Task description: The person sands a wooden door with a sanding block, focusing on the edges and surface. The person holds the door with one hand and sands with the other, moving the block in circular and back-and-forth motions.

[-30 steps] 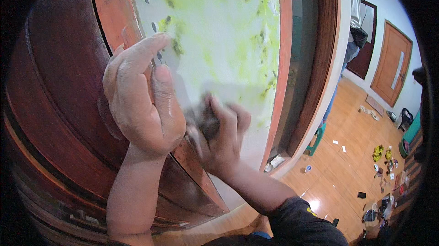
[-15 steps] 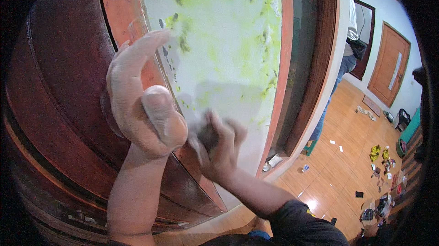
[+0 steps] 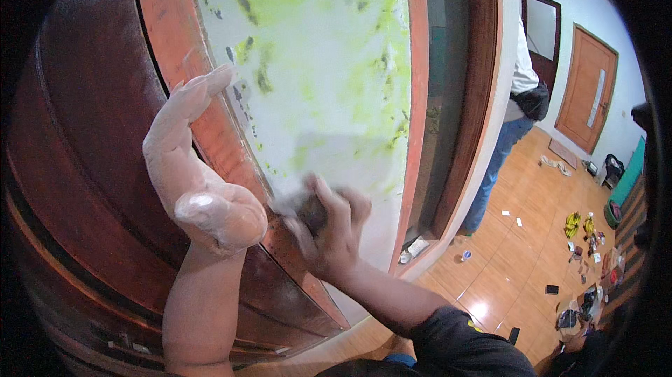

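My left hand, coated in pale dust, is open with curved fingers, its fingertips at the orange strip beside the dark red-brown wooden door. My right hand grips a blurred dark grey pad against the lower left part of the white wall panel, which has yellow-green patches and small dark marks. A second orange strip runs along the panel's right side.
A dark-framed window is right of the panel. Beyond it stands a person in blue jeans. The tiled floor holds bananas, a phone, bags and scattered small items. An orange door is at the far right.
The view has shifted, and more of the other person shows. My left thumb has swung down toward the wrist. My right hand's pad sits lower on the panel, still blurred.
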### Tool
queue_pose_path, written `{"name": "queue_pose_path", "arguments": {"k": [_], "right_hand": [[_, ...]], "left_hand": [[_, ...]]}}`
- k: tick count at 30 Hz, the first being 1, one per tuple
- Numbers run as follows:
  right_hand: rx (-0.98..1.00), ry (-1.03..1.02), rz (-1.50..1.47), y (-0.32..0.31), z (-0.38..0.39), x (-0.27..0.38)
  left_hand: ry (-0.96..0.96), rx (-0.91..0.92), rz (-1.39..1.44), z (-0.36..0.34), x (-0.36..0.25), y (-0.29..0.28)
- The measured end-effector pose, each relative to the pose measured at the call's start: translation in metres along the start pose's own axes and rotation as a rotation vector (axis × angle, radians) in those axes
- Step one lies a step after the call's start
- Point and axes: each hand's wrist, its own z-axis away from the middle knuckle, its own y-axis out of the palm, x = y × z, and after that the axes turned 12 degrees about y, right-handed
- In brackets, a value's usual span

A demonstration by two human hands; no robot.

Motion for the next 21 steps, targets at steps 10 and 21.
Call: {"name": "queue_pose_path", "arguments": {"k": [10, 21], "right_hand": [[-0.052, 0.024, 0.013, 0.000, 0.027, -0.020], [-0.123, -0.011, -0.050, 0.023, -0.027, -0.008]], "left_hand": [[0.025, 0.045, -0.020, 0.000, -0.004, -0.001], [0.120, 0.053, -0.117, -0.003, 0.000, 0.001]]}}
